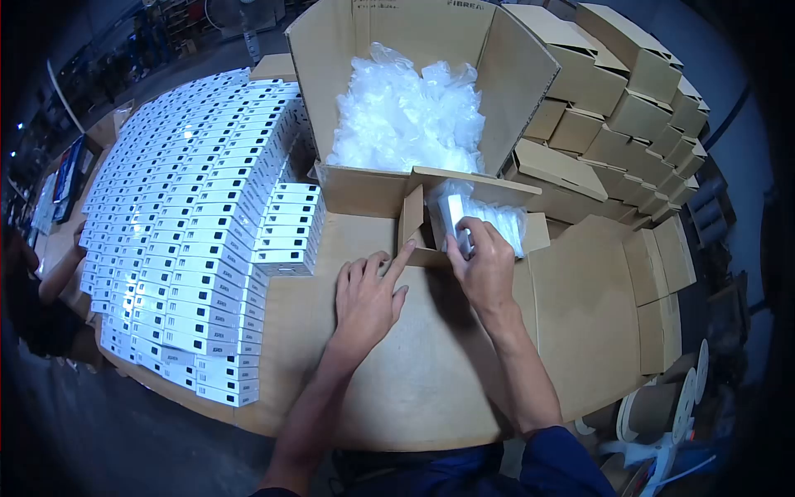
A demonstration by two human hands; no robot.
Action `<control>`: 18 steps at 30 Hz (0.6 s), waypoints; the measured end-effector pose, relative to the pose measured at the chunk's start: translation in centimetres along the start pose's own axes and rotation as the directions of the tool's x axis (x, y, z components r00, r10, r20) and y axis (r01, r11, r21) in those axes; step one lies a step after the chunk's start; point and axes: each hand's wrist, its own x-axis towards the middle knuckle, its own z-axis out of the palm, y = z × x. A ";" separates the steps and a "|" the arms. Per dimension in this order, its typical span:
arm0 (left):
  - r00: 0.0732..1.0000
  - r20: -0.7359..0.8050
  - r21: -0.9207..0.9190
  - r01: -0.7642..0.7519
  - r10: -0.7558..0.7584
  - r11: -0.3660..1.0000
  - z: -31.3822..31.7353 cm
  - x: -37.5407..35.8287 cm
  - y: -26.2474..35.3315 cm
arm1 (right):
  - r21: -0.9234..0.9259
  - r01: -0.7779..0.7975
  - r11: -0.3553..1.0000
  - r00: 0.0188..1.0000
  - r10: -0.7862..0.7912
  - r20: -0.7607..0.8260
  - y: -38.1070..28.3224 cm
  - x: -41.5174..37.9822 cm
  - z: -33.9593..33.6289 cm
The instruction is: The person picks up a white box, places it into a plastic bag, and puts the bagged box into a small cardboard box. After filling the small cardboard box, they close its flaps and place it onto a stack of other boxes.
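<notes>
A small brown carton (411, 217) stands with its flaps up at the middle of the table, holding clear plastic-wrapped white pieces (503, 225). My right hand (487, 269) reaches over its near side, thumb and fingers closed on a slim white box (453, 212) at the left of the wrapped pieces. Part of that box is hidden behind the fingers. My left hand (364, 302) is open, its index fingertip at the carton's near left corner and the other fingers spread above the tabletop.
Stacked white labelled boxes (178, 215) cover the table's left side. Behind the carton, a large cardboard box (517, 91) holds clear plastic bags (410, 116). Folded brown cartons (621, 124) are piled at back right; an open flattened carton (588, 315) lies at right. Another person's arm (62, 273) shows far left.
</notes>
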 end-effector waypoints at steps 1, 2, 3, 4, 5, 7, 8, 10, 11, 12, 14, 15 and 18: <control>1.000 -0.002 -0.025 0.005 -0.005 1.000 0.0 -0.1 0.2 | -0.022 0.001 1.000 1.000 -0.001 0.015 -0.2 0.2 -0.2; 1.000 -0.008 -0.050 0.009 -0.009 0.999 -0.1 -0.1 0.3 | -0.044 0.006 0.999 1.000 -0.005 0.027 -0.4 0.5 -0.2; 1.000 0.011 0.008 0.000 -0.001 1.000 -1.0 -0.1 -1.1 | -0.028 -0.016 0.999 1.000 0.016 0.005 -1.1 0.7 1.5; 1.000 0.010 0.006 0.007 -0.007 1.000 -0.9 0.0 -0.9 | -0.063 -0.012 0.998 1.000 0.013 0.010 -1.1 1.1 1.7; 1.000 0.015 0.008 0.015 -0.015 1.000 -0.8 -0.1 -0.8 | -0.094 -0.014 0.995 1.000 0.015 0.017 -1.2 1.3 2.0; 1.000 -0.011 0.006 0.012 -0.012 1.000 -0.5 0.0 -0.3 | -0.169 -0.056 0.984 0.996 0.067 0.064 -1.1 1.5 2.6; 1.000 -0.006 0.007 0.011 -0.011 1.000 -0.6 0.0 -0.2 | -0.202 -0.083 0.976 0.990 0.104 0.094 -0.8 1.2 3.1; 1.000 -0.003 0.002 0.011 -0.011 1.000 -0.5 0.4 0.0 | -0.266 -0.115 0.957 0.980 0.153 0.126 -0.9 1.3 3.1; 1.000 0.004 -0.004 0.018 -0.018 1.000 -0.4 0.4 0.1 | -0.305 -0.090 0.948 0.978 0.143 0.154 -0.6 1.5 3.2; 1.000 0.017 -0.007 0.021 -0.021 1.000 -0.4 0.3 0.2 | -0.340 -0.069 0.938 0.974 0.138 0.181 -0.1 1.6 3.3; 1.000 0.008 -0.010 0.014 -0.014 1.000 -0.2 0.1 0.4 | -0.388 -0.039 0.921 0.971 0.126 0.202 -0.1 1.2 3.4; 1.000 -0.006 -0.011 0.009 -0.009 1.000 -0.1 0.3 0.4 | -0.384 -0.034 0.923 0.972 0.119 0.200 -0.3 1.2 3.2; 1.000 0.007 -0.028 0.017 -0.016 0.999 -0.1 0.0 0.5 | -0.348 -0.042 0.936 0.950 0.146 0.277 -1.0 0.5 1.1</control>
